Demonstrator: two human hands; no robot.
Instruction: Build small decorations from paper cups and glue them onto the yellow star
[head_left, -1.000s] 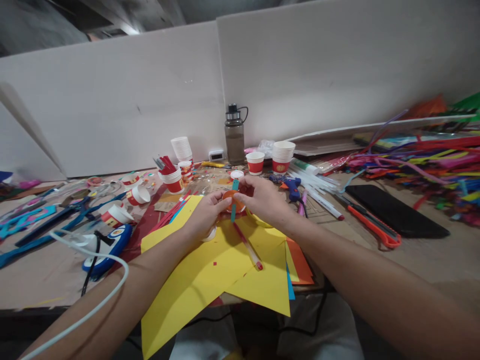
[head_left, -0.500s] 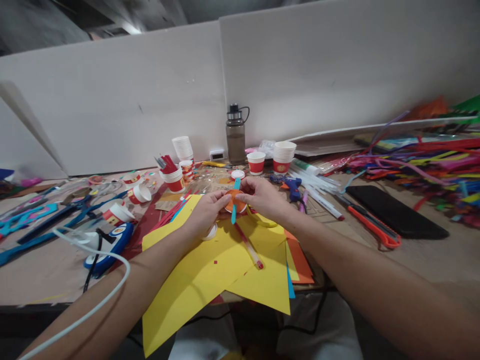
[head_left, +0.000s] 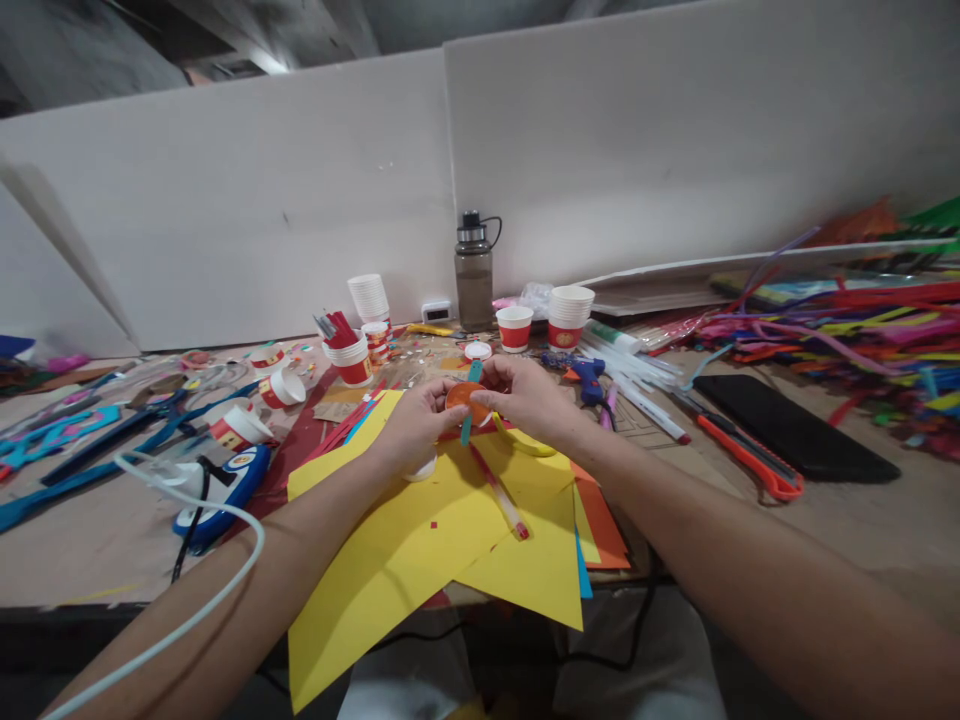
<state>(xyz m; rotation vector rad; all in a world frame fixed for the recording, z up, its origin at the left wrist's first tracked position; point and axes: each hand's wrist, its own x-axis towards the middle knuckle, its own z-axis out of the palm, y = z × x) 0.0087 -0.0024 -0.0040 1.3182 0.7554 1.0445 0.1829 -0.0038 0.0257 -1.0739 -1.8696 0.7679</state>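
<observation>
Both hands meet over the yellow paper [head_left: 420, 530]. Between them is an orange paper disc [head_left: 466, 402] that covers the middle of a teal stick [head_left: 466, 430]; the stick's ends show above and below it. My left hand [head_left: 420, 420] pinches the disc's left edge. On the other side my right hand [head_left: 517, 395] is closed on the right edge, its thumb on the disc's face. What lies behind the disc is mostly hidden. A red-and-white pen [head_left: 501, 495] rests on the paper just below, and a yellow-handled tool [head_left: 529, 442] is partly under my right wrist.
Behind stand paper cups [head_left: 514, 328], a cup with red pencils [head_left: 347, 355] and a dark bottle [head_left: 474, 280]. Rightward lie a blue glue gun [head_left: 587, 375], an orange cutter [head_left: 750, 460], a black phone [head_left: 795, 425] and pipe cleaners [head_left: 840, 340]. A white cable [head_left: 225, 590] crosses my left forearm.
The teal stick lay across the front of the orange disc; now an orange disc covers its middle. My fingers have shifted slightly around it.
</observation>
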